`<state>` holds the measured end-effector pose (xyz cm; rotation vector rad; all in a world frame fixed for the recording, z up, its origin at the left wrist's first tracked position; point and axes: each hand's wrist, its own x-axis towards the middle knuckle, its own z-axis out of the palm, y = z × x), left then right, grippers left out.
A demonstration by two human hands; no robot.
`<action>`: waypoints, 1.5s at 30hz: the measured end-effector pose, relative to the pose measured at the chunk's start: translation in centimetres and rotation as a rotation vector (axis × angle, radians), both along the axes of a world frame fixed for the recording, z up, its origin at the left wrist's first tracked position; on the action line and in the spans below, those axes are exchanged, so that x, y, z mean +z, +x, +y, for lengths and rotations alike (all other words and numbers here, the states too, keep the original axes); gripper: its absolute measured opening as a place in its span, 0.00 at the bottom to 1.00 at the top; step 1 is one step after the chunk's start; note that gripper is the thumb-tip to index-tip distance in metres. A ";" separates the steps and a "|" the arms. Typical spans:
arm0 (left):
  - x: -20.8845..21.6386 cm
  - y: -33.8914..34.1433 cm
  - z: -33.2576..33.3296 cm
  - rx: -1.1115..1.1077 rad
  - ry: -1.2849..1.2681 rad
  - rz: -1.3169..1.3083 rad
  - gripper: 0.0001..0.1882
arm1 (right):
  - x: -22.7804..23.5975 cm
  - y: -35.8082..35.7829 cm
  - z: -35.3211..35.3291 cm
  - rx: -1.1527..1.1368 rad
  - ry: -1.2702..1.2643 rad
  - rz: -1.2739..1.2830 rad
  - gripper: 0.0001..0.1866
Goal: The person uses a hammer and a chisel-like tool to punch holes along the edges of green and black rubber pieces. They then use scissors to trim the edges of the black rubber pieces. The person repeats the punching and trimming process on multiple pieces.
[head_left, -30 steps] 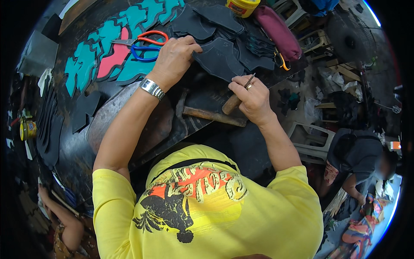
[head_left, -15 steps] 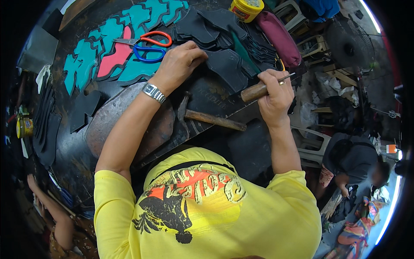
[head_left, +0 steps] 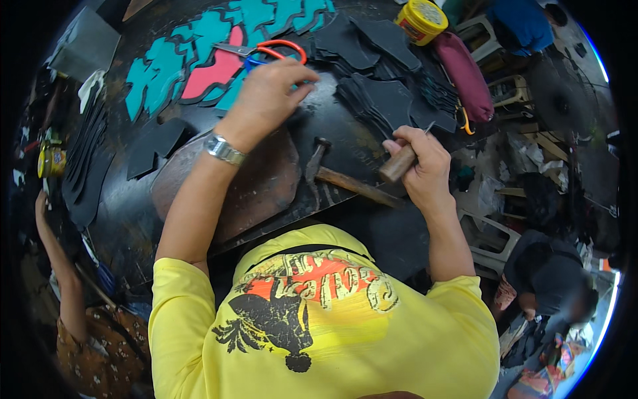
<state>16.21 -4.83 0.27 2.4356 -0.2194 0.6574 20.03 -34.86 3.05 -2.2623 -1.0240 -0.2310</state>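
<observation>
My right hand (head_left: 425,163) is closed round the wooden handle of a pointed tool, which looks like an awl (head_left: 399,164); its thin metal tip shows beyond the fingers. Raised over the table, my left hand (head_left: 269,96) has curled fingers, and whatever may be in them cannot be made out. It partly covers scissors (head_left: 286,48) with red and blue handles, lying on teal cut pieces (head_left: 159,70) and a pink one (head_left: 211,74). Stacked black cut pieces (head_left: 382,100) lie between and beyond my hands. A hammer (head_left: 359,186) with a wooden handle rests nearer me.
A worn brown slab (head_left: 266,183) lies under my left forearm. Farther back stand a yellow tub (head_left: 422,21) and a maroon roll-shaped case (head_left: 463,76), with orange-handled scissors (head_left: 466,122) beside it. Long black pieces (head_left: 86,166) lie at left. Other people are at both sides.
The whole view has shifted. My left hand has moved away from the black pieces, over the scissors' blue handle. My right hand has come nearer me with the awl, its tip now pointing more away.
</observation>
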 end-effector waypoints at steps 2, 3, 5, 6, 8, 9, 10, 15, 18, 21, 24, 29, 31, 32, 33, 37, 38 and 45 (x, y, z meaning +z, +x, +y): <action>0.8 -1.5 3.1 0.179 -0.032 0.114 0.10 | 0.5 -1.2 1.0 0.036 -0.167 0.219 0.12; 0.9 -2.3 4.2 0.267 -0.020 0.154 0.12 | 0.5 -1.6 1.7 0.085 -0.230 0.307 0.13; 0.7 -3.8 5.7 0.431 0.060 0.250 0.17 | -0.3 -1.4 4.2 0.066 -0.464 0.266 0.21; 0.4 -4.5 6.0 0.505 0.130 0.307 0.20 | -0.7 -1.0 5.4 0.051 -0.536 0.258 0.23; -0.4 -5.6 6.1 0.580 0.189 0.349 0.24 | -0.9 -0.3 6.9 0.040 -0.592 0.194 0.23; -0.9 -5.9 5.9 0.584 0.181 0.331 0.26 | -0.8 -0.1 7.5 0.024 -0.647 0.160 0.23; -1.3 -6.2 5.8 0.586 0.166 0.341 0.28 | -0.6 0.1 7.9 0.056 -0.606 0.141 0.24; -2.1 -6.5 5.8 0.572 0.125 0.300 0.36 | 1.3 1.0 10.4 0.176 -0.358 0.136 0.24; -2.1 -6.7 5.7 0.426 0.152 0.232 0.40 | 0.0 2.7 14.7 0.276 -0.152 0.009 0.27; -2.0 -6.8 5.7 0.372 0.030 0.262 0.35 | -2.4 4.5 19.7 0.267 -0.165 -0.177 0.26; -1.9 -7.0 5.9 0.321 -0.031 0.267 0.30 | -4.0 5.6 22.9 0.216 -0.311 -0.150 0.28; -1.6 -7.0 6.4 0.277 -0.078 0.220 0.28 | -4.2 6.8 24.7 0.144 -0.372 -0.046 0.27; -1.5 -6.9 6.3 0.278 -0.083 0.222 0.27 | -4.1 7.3 24.7 0.178 -0.380 -0.023 0.30; -1.5 -6.9 6.3 0.265 -0.097 0.244 0.28 | -4.1 7.6 24.7 0.206 -0.372 -0.021 0.31; -1.4 -6.8 6.3 0.254 -0.111 0.263 0.28 | -4.1 7.8 24.7 0.197 -0.347 0.018 0.33; -1.3 -7.1 6.5 0.156 -0.205 0.162 0.32 | -3.9 8.3 24.2 0.207 -0.228 0.191 0.39; -1.2 -7.2 6.7 0.109 -0.222 0.184 0.33 | -3.7 8.3 24.1 0.173 -0.207 0.238 0.40; -1.6 -6.7 6.9 -0.001 -0.285 0.173 0.22 | -0.4 8.1 21.7 0.273 0.198 0.904 0.35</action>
